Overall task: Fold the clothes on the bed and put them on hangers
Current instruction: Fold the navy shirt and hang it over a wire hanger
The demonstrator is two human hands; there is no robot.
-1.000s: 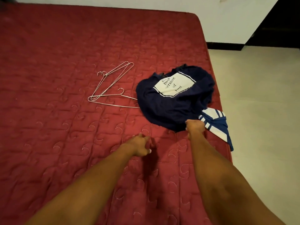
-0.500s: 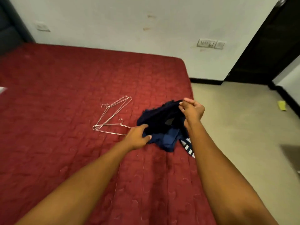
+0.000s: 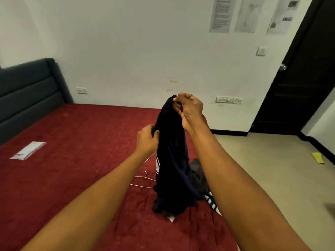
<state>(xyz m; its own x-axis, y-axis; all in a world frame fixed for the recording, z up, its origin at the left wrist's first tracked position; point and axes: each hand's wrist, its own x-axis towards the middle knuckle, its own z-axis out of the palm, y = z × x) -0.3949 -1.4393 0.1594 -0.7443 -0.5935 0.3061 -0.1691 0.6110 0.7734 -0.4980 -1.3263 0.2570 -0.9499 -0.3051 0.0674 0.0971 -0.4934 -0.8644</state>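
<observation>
Above the red bed [image 3: 72,142], the right hand [image 3: 190,111] pinches the top of a navy shirt [image 3: 172,160], which hangs down with its lower end bunched on the bed. The left hand [image 3: 146,140] grips the shirt's left edge lower down. Wire hangers [image 3: 143,180] lie just left of it; a striped garment [image 3: 212,201] lies to its right.

We see a bedroom, probably in a home: a wide bed [image 3: 72,138] with a red quilted cover, a dark padded headboard [image 3: 27,91] against the white wall [image 3: 126,51], sockets [image 3: 228,100] low on it, and a dark door [image 3: 304,91] with a round knob [image 3: 282,67].
</observation>
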